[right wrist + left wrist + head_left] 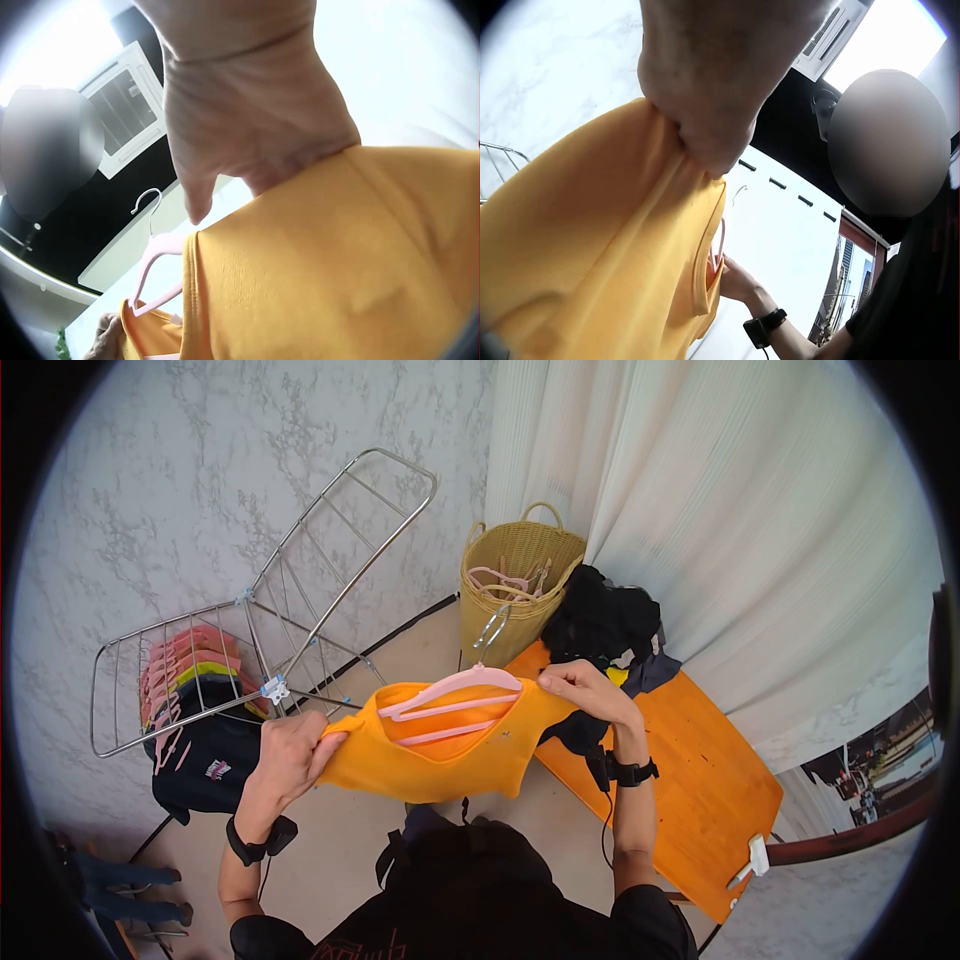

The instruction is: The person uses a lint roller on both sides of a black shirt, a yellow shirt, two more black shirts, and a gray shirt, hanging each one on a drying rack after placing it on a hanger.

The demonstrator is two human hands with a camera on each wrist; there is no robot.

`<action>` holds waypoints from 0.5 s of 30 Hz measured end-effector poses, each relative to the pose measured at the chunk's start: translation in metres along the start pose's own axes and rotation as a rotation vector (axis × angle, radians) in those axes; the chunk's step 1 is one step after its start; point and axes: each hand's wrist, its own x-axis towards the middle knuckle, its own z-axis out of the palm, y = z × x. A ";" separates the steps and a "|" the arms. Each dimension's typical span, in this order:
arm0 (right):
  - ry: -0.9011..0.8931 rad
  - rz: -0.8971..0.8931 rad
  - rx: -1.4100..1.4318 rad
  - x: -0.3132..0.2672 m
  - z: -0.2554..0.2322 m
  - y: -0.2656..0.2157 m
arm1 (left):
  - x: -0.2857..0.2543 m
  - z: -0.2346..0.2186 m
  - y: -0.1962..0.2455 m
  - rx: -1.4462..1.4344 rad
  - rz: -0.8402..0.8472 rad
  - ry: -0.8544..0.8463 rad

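A yellow-orange shirt (455,768) is stretched between both hands, its neckline facing up. The left hand (292,752) grips one shoulder; in the left wrist view its fingers (709,150) are curled on the cloth. The right hand (592,692) pinches the other shoulder, and the right wrist view shows that hand (259,120) at the shirt's upper edge. Inside the neck opening lies a pink hanger (462,682), its metal hook standing above the collar. The hanger (161,251) also shows beside the collar in the right wrist view.
A metal drying rack (255,595) at left bears dark and coloured clothes on pink hangers. A wicker basket (485,630) with pink hangers stands behind the shirt. Dark clothes (600,615) lie at the back of an orange table (700,770) on the right. A white curtain hangs behind.
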 end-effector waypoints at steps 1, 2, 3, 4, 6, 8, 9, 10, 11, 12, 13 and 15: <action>-0.058 0.020 0.030 0.001 -0.003 0.007 | 0.000 -0.002 -0.003 0.006 -0.034 0.001; -0.116 0.042 0.062 0.001 -0.004 0.006 | 0.000 -0.003 -0.005 0.011 -0.068 0.001; -0.113 0.041 0.063 0.000 -0.002 0.006 | 0.000 -0.005 -0.006 -0.058 -0.142 -0.012; -0.063 -0.033 0.203 -0.001 0.003 0.004 | -0.001 -0.006 -0.006 -0.058 -0.137 -0.014; -0.004 -0.107 0.343 -0.003 0.010 0.002 | -0.001 -0.006 -0.008 -0.119 -0.192 -0.035; 0.055 -0.089 0.407 -0.004 0.014 0.002 | 0.000 -0.004 -0.006 -0.085 -0.171 -0.020; 0.058 -0.088 0.407 -0.004 0.014 0.001 | 0.001 -0.003 -0.006 -0.048 -0.156 -0.005; 0.100 -0.098 0.404 -0.004 0.013 0.000 | 0.001 -0.002 -0.007 -0.049 -0.155 -0.006; 0.139 -0.107 0.401 -0.005 0.014 -0.001 | 0.001 -0.001 -0.008 -0.040 -0.156 -0.008; 0.139 -0.104 0.401 -0.006 0.016 -0.001 | 0.000 -0.001 -0.008 -0.031 -0.158 -0.009; 0.166 -0.134 0.402 -0.006 0.019 -0.002 | 0.000 -0.001 -0.010 -0.031 -0.156 -0.010; 0.199 -0.165 0.405 -0.005 0.021 -0.005 | 0.001 -0.003 -0.014 0.027 -0.113 0.055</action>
